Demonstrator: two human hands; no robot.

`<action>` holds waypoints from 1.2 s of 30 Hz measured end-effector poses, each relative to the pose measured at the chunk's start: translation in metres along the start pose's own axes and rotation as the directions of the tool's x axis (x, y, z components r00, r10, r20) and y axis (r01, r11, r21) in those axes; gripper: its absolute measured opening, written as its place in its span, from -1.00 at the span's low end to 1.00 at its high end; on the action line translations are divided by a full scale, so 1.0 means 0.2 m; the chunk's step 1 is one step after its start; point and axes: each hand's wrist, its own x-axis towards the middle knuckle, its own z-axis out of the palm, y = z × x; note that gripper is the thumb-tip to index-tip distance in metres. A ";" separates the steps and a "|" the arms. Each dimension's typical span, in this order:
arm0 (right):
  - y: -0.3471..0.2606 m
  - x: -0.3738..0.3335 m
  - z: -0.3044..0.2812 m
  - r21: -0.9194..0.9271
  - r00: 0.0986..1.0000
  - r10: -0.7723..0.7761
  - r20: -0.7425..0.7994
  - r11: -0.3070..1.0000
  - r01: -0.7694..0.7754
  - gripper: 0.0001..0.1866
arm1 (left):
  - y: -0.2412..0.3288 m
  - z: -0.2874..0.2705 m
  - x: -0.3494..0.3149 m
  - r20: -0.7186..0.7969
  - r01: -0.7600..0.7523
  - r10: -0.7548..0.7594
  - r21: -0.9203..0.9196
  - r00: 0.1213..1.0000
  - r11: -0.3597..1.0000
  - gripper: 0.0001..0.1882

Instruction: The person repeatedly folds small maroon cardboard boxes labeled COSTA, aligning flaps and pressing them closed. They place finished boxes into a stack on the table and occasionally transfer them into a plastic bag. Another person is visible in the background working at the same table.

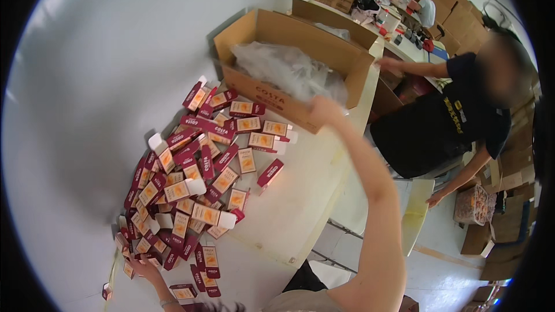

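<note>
A large pile of small maroon and cream cartons (pixel 191 182) lies on the pale table, some with white end flaps standing out. At the pile's near left edge, my left hand (pixel 144 267) rests against several of these cartons with its fingers apart. My right arm reaches far forward. The right hand (pixel 325 111) is closed over the near wall of a big brown cardboard box (pixel 254 82), and its fingertips are partly hidden and blurred. Inside that box lies crumpled clear plastic (pixel 283 65).
Across the table corner at right stands another person (pixel 445 115) in a dark top, one hand near the box. A stool (pixel 417 214) and a tub of small items (pixel 470 205) are beyond the table (pixel 306 188). A cluttered workbench (pixel 404 46) is at the back.
</note>
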 end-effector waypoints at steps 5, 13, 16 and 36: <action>-0.17 -0.15 0.72 -0.382 0.735 -0.199 -0.649 0.920 -0.089 -0.71 | 1.24 -0.13 0.06 0.215 -0.223 0.317 -0.371 0.924 0.901 -0.39; -0.05 -0.19 0.50 -0.101 0.849 -0.180 -0.497 0.984 0.150 -0.71 | 2.37 -0.06 -0.10 0.264 -0.151 0.633 -0.839 0.728 0.523 -0.42; 0.02 -0.20 0.22 -0.182 0.716 -0.336 -0.612 0.941 0.286 -0.72 | 2.53 0.04 -0.13 0.387 0.047 0.627 -0.872 0.676 0.488 -0.37; -0.14 -0.84 0.33 0.309 0.918 -0.298 -0.260 0.876 0.372 -0.39 | 2.69 0.24 -0.16 0.838 0.899 0.391 -0.435 0.380 0.059 -0.60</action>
